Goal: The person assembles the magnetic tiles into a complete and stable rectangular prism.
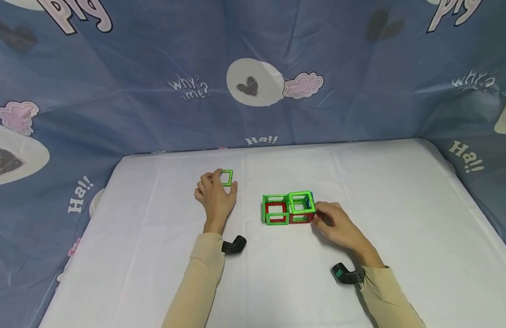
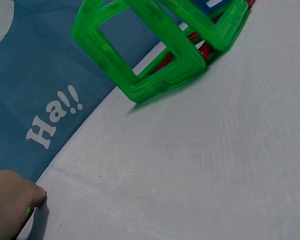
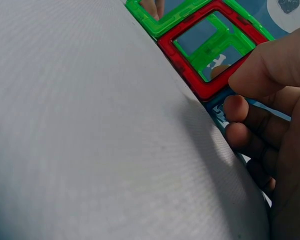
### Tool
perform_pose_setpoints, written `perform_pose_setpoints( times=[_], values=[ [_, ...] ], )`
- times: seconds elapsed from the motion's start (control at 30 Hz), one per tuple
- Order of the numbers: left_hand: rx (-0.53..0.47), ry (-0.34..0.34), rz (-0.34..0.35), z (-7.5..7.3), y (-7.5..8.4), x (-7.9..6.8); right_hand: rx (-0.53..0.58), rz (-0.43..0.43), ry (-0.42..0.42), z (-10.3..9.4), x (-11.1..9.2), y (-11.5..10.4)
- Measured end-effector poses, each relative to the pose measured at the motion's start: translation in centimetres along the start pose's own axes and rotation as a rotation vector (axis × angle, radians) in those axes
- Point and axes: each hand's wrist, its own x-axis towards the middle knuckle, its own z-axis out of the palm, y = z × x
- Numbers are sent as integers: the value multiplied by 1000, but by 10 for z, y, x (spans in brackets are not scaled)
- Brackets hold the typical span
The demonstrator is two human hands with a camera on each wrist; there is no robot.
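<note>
Two joined open-framed cubes of magnetic tiles [image 1: 276, 223] stand mid-table in the head view, with green, red and blue square frames. At their right end, my right hand [image 1: 339, 225] pinches the near corner between thumb and curled fingers. The right wrist view shows the thumb against a red tile [image 3: 182, 67], with a blue tile's edge below it. Farther left, my left hand [image 1: 216, 196] has its fingers and thumb around a green square magnetic tile [image 1: 230, 177], partly covered by the fingers. A green and red edge shows under that hand in the left wrist view.
A white cloth [image 1: 277, 282] covers the table. Behind and at the sides hangs a blue printed curtain [image 1: 162, 123]. Each wrist wears a black camera, one on the left [image 1: 234, 245] and one on the right [image 1: 347, 274].
</note>
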Motion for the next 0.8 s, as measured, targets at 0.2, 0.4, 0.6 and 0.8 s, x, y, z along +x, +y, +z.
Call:
perform_pose_setpoints(
  times=[0.2, 0.4, 0.6, 0.8],
  values=[
    [-4, -10, -6, -1, 0, 0, -7, 21, -8, 0, 0, -1],
    [1, -25, -21, -1, 0, 1, -3, 6, -4, 0, 1, 0],
    [-34, -1, -7, -1, 0, 1, 0, 17, -8, 0, 0, 1],
    [-84, 62, -4, 1, -3, 1, -2, 19, -8, 0, 0, 0]
  ],
)
